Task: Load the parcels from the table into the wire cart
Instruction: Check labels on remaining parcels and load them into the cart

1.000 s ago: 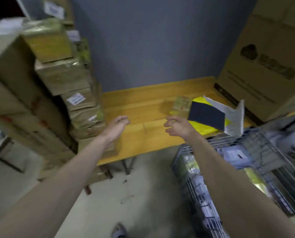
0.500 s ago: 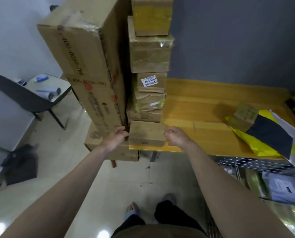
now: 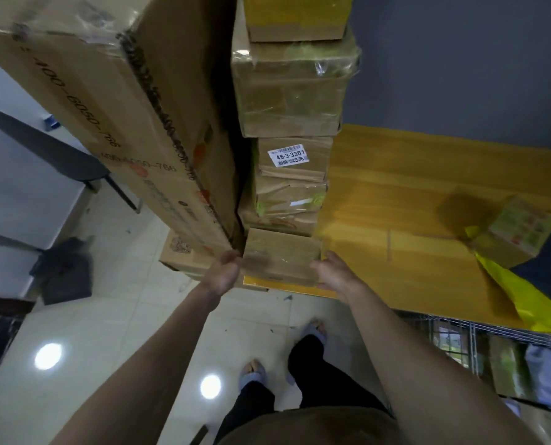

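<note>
A tall stack of taped cardboard parcels (image 3: pixel 292 162) stands on the left front corner of the wooden table (image 3: pixel 396 213). The lowest one is a small brown box (image 3: pixel 280 256) at the table's edge. My left hand (image 3: pixel 224 273) holds its left side with curled fingers, and my right hand (image 3: pixel 333 274) holds its right side. Farther right on the table lie a small printed box (image 3: pixel 518 234), a yellow bag (image 3: pixel 521 297) and a dark blue parcel (image 3: pixel 550 268). The wire cart (image 3: pixel 460 329) stands below the table's front edge at the lower right, with parcels inside.
A large long carton (image 3: pixel 116 101) leans against the stack's left side, and another box (image 3: pixel 184 252) sits below it near the floor. A dark chair (image 3: pixel 59 149) and a black bag (image 3: pixel 65 271) are on the tiled floor at the left. My feet are below the table edge.
My view swung left from the table's middle to the stack. Both hands moved in and closed on the two sides of the lowest box.
</note>
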